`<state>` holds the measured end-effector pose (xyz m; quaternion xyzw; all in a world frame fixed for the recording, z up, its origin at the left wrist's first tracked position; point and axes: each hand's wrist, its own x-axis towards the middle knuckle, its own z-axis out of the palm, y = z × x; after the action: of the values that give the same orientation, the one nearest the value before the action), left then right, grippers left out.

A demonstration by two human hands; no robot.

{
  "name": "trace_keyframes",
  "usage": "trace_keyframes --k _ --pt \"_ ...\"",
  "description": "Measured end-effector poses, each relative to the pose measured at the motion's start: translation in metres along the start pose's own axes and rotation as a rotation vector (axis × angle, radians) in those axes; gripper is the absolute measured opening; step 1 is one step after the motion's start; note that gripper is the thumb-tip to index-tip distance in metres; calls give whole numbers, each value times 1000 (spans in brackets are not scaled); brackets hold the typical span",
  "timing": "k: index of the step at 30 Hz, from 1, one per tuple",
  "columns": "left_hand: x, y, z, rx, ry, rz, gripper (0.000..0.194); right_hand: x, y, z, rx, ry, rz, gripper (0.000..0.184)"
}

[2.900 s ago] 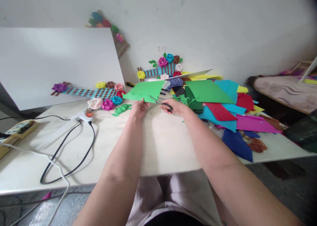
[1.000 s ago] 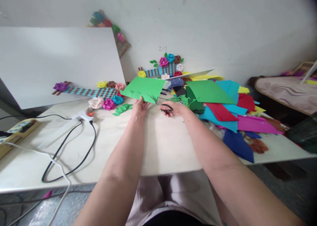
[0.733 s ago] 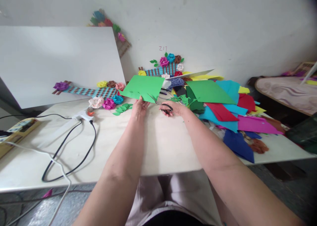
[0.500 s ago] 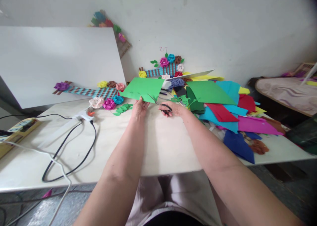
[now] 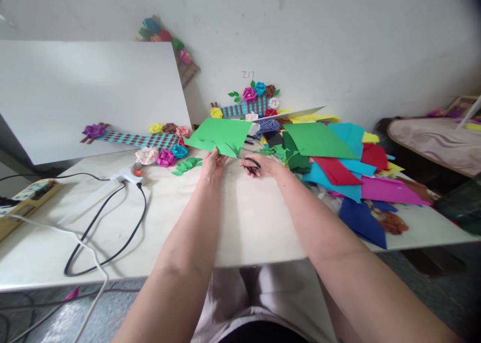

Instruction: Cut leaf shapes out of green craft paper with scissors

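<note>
as left fingers (image 5: 215, 151) pinch green paper (image 5: 221, 134), right fingers (image 5: 246, 163) hold scissors (image 5: 257, 162) at 4 o'clock, table edge (image 5: 259, 259) at 6, grips unchanged from before

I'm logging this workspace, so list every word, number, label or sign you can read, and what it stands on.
"217", handwritten in reddish strokes on the wall; the first character might be a Z.
Yellow box at the left edge: any markings are too blurred to read.
Green sheet and scissors: no readable lettering.

Grn paper (image 5: 221, 131), blk scissor hndls (image 5: 257, 162)
</note>
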<state>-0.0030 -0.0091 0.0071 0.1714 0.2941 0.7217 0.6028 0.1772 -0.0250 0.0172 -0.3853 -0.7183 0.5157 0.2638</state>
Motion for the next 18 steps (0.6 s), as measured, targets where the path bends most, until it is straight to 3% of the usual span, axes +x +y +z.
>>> trace_keyframes --k 8,18 --pt "-2 3 1 -36 36 -5 9 2 2 -3 -33 -41 1 36" --pt "1 2 1 -53 32 14 9 1 -4 3 -60 16 14 36"
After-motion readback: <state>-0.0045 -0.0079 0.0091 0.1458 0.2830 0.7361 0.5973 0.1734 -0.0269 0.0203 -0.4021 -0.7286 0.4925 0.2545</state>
